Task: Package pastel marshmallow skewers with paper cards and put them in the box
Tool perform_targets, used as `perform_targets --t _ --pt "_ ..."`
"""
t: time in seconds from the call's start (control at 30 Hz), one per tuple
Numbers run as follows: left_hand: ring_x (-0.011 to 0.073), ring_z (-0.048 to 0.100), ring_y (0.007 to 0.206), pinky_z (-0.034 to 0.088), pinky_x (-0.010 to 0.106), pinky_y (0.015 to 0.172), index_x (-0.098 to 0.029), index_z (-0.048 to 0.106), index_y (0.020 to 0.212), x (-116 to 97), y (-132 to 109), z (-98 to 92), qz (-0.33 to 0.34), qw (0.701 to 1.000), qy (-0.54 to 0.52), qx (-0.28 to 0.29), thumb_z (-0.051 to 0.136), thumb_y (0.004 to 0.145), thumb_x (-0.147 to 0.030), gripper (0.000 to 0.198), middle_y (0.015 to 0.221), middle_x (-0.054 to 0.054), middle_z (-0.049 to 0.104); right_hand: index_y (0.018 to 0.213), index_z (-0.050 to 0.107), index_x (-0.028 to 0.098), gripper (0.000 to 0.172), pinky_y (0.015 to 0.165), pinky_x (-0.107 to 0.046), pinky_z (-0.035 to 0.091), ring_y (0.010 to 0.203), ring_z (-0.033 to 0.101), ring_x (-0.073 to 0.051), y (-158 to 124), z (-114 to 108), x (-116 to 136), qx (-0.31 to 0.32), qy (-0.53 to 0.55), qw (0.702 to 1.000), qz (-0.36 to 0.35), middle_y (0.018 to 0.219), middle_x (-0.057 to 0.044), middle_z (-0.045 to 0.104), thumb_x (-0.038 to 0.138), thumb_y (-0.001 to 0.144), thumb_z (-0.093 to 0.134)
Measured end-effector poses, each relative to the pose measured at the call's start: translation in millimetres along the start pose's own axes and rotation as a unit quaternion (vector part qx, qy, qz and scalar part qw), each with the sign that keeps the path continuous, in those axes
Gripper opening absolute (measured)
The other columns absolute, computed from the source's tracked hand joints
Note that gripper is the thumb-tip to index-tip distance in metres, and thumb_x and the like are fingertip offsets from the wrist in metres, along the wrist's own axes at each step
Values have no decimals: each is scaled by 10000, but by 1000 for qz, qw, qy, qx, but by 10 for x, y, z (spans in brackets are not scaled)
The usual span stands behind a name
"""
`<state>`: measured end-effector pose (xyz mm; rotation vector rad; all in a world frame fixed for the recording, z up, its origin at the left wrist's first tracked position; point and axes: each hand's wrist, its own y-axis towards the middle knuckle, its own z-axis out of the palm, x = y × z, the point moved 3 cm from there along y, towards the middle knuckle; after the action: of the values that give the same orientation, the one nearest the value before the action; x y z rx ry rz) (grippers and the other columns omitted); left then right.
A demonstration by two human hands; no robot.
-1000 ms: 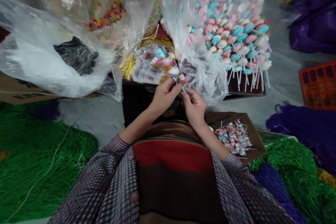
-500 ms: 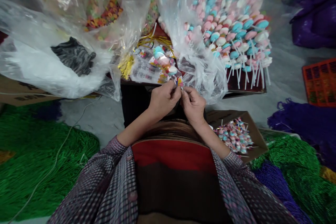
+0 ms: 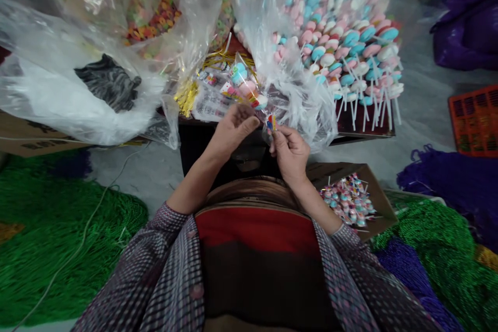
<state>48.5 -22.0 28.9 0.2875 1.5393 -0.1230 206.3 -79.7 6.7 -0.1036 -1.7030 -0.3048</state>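
Note:
My right hand (image 3: 290,153) pinches the lower end of a wrapped marshmallow lollipop (image 3: 248,88), whose blue, pink and white pieces sit in a clear printed wrapper and point up and left. Beside it on the left, my left hand (image 3: 233,132) is open, its thumb and fingers apart, with nothing visible in it. Behind the lollipop, flat clear wrappers (image 3: 210,104) and gold twist ties (image 3: 187,97) lie on the table.
A large pile of marshmallow sticks (image 3: 350,57) is at the back right. Plastic bags of ring candy (image 3: 155,18) stand back left. A cardboard box (image 3: 379,207) of wrapped lollipops is at my right. An orange crate (image 3: 474,119) lies farther right.
My left hand has let go of the lollipop's lower end, opened and moved left. My right hand has shifted slightly right and still holds it.

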Motion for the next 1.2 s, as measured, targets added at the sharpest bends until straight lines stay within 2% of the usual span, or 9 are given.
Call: perform_targets --t 0.1,0.27,0.5,0.67,0.77,0.87,0.97,1.07,1.2 --pt "181 706 968 558 355 867 -249 612 1108 27 110 40 -4 994 -112 -10 651 838 -736 558 997 51 704 983 706 245 337 480 -270 428 411 460 -95 -31 30 -18 -4 -7 1000 -5 511 88 556 569 927 633" --pt "173 727 959 569 338 874 -248 626 1178 51 147 212 -74 984 -160 -1 651 909 -622 461 838 12 680 943 699 242 307 491 -257 427 434 482 -93 -70 76 -17 12 -31 999 -10 522 86 551 537 947 615" --pt "157 687 749 561 297 653 -253 637 1140 66 61 266 -74 989 -127 1 524 959 -671 469 658 -25 562 854 652 222 383 450 -220 392 410 445 -68 -90 136 0 25 36 998 37 501 99 523 599 918 635" --pt "140 620 631 530 266 523 -242 644 1080 67 23 322 -102 984 -140 28 542 956 -655 443 620 -30 515 839 620 224 403 425 -205 386 396 436 -62 -84 210 -78 22 94 992 85 507 108 518 621 883 671" --pt "121 537 535 483 264 457 -236 600 951 65 1 318 -100 980 -162 63 551 922 -704 472 616 -43 488 819 623 220 400 466 -214 443 438 498 -74 -35 183 -76 75 86 991 73 546 85 572 609 914 633" --pt "108 486 537 480 279 529 -230 546 827 48 -17 221 -56 991 -104 55 559 897 -736 511 608 -49 482 845 706 222 324 706 -302 584 695 680 -134 52 42 23 126 -15 992 13 748 7 731 526 939 641" --pt "113 472 575 445 285 584 -222 538 765 11 -35 113 7 999 22 37 538 894 -755 548 617 -34 510 1092 748 270 266 938 -411 599 1025 732 -200 140 -159 212 70 -40 996 -34 1100 -51 787 470 925 694" --pt "133 475 586 418 295 589 -227 538 763 -6 -52 87 50 994 94 36 461 926 -758 560 637 -13 536 1269 682 321 427 958 -418 615 1135 726 -222 184 -199 433 60 20 997 -50 1254 -60 750 526 896 723" --pt "182 552 678 449 330 660 -232 542 758 32 -77 128 81 984 153 41 436 965 -690 514 688 32 601 1273 671 339 472 921 -414 632 1144 728 -235 207 -52 634 89 47 993 -56 1225 -50 753 625 897 669"
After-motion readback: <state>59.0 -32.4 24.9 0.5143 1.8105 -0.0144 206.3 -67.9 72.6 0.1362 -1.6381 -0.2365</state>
